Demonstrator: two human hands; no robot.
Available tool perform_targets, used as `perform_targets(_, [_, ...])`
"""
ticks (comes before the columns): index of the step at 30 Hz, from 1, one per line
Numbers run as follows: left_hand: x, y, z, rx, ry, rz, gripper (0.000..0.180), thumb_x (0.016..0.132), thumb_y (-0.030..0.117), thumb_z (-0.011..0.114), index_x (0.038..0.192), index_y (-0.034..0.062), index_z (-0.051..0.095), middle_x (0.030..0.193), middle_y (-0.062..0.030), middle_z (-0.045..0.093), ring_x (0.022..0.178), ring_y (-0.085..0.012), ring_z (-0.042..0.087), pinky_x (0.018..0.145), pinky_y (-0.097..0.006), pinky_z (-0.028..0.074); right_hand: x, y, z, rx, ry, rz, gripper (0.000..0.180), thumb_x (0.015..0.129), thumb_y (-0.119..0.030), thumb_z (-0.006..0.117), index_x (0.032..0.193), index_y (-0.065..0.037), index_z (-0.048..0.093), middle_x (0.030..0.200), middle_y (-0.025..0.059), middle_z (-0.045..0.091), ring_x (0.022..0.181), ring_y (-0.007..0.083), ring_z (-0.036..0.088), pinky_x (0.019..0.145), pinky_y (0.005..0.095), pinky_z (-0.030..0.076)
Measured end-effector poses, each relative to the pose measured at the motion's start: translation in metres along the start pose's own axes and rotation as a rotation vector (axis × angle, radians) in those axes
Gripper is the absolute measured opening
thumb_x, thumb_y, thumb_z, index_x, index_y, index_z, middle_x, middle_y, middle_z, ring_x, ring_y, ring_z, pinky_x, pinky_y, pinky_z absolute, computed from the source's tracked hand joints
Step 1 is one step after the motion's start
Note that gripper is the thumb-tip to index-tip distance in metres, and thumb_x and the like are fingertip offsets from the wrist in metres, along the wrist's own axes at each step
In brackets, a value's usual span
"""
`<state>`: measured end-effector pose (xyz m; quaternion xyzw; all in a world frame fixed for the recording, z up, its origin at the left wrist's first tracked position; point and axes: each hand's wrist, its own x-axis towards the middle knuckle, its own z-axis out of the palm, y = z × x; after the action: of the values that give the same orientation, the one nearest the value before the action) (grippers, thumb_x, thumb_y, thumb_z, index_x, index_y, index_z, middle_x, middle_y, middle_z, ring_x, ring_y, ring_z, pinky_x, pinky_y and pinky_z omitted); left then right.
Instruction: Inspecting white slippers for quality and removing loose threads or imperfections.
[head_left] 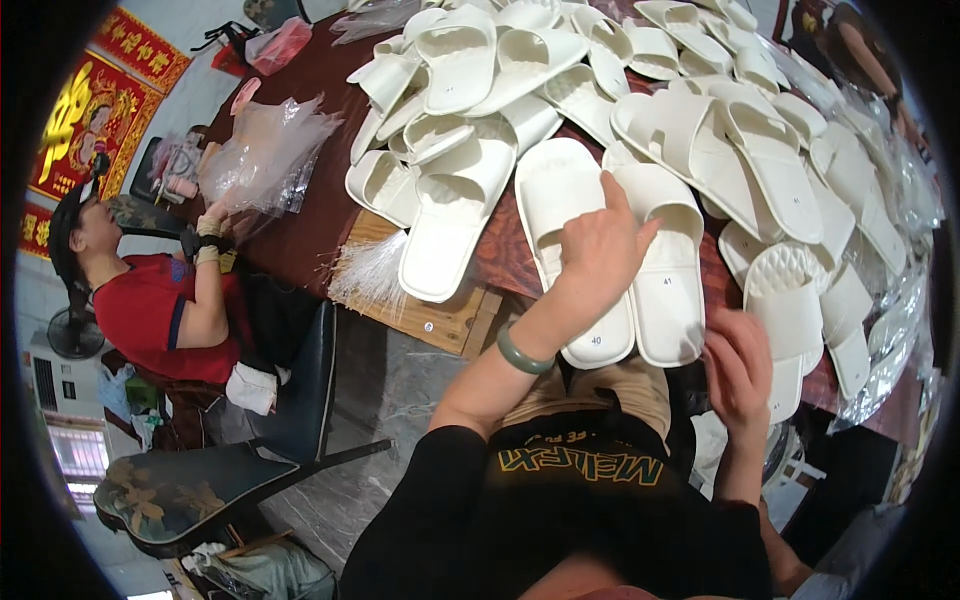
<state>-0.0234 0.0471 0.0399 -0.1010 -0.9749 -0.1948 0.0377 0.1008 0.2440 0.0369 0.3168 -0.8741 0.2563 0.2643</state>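
Directly in front of me, a pair of white slippers lies side by side, toes pointing away: the left slipper [601, 337] and the right slipper [669, 291]. Across their inner edges reaches my left hand [598, 245], a green bangle on its wrist. Its index finger and thumb are stretched apart, the other fingers are bent, and nothing shows in its grasp; whether it touches the slippers is unclear. My right hand [738, 365] hovers beside the right slipper's heel, fingers loosely curved and slightly apart, with nothing visible in them. Another white slipper [783, 330] with a quilted strap lies right of that hand.
A heap of white slippers [455, 65] covers the table's far side and right. Clear plastic bags [890, 350] edge it. White strands [368, 272] lie on a wooden board [440, 325] at left. A co-worker [165, 300] sits left, handling plastic bags [265, 150], near a chair [200, 480].
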Motion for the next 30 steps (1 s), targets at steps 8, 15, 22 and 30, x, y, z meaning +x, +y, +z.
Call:
perform_targets(8, [-0.005, -0.001, 0.022, -0.059, 0.031, 0.02, 0.077, 0.085, 0.039, 0.053, 0.136, -0.0084, 0.019, 0.066, -0.02, 0.063, 0.06, -0.0392, 0.061, 0.06, -0.047, 0.048, -0.04, 0.014, -0.034, -0.428, 0.353, 0.547, 0.051, 0.078, -0.008, 0.065, 0.124, 0.001, 0.045, 0.13, 0.0226, 0.037, 0.121, 0.0373, 0.035, 0.1, 0.0441, 0.03])
perform_targets(15, [-0.006, -0.002, 0.017, 0.002, 0.009, 0.006, 0.073, 0.084, 0.036, 0.054, 0.134, -0.0065, 0.021, 0.067, -0.022, 0.061, 0.065, -0.0413, 0.061, 0.062, -0.047, 0.046, -0.05, 0.018, -0.063, -0.136, 0.266, 0.553, 0.058, 0.071, -0.003, 0.055, 0.127, 0.001, 0.042, 0.136, 0.0229, 0.032, 0.126, 0.0386, 0.031, 0.105, 0.0436, 0.024])
perform_targets(22, [-0.004, -0.004, 0.017, -0.01, -0.019, 0.029, 0.074, 0.085, 0.032, 0.05, 0.135, -0.0099, 0.015, 0.07, -0.0236, 0.063, 0.065, -0.0405, 0.062, 0.065, -0.049, 0.047, -0.061, 0.041, -0.053, -0.108, 0.36, 0.666, 0.038, 0.078, 0.007, 0.05, 0.115, 0.001, 0.05, 0.12, 0.0195, 0.049, 0.112, 0.0323, 0.049, 0.096, 0.0366, 0.037])
perform_targets(30, [-0.006, -0.003, 0.015, -0.023, -0.052, 0.024, 0.074, 0.086, 0.03, 0.048, 0.135, -0.0101, 0.01, 0.071, -0.0239, 0.063, 0.064, -0.0402, 0.062, 0.065, -0.048, 0.048, -0.031, 0.055, -0.11, -0.143, 0.402, 0.541, 0.021, 0.088, 0.0, 0.044, 0.107, 0.002, 0.054, 0.108, 0.0149, 0.058, 0.101, 0.0249, 0.056, 0.088, 0.0314, 0.042])
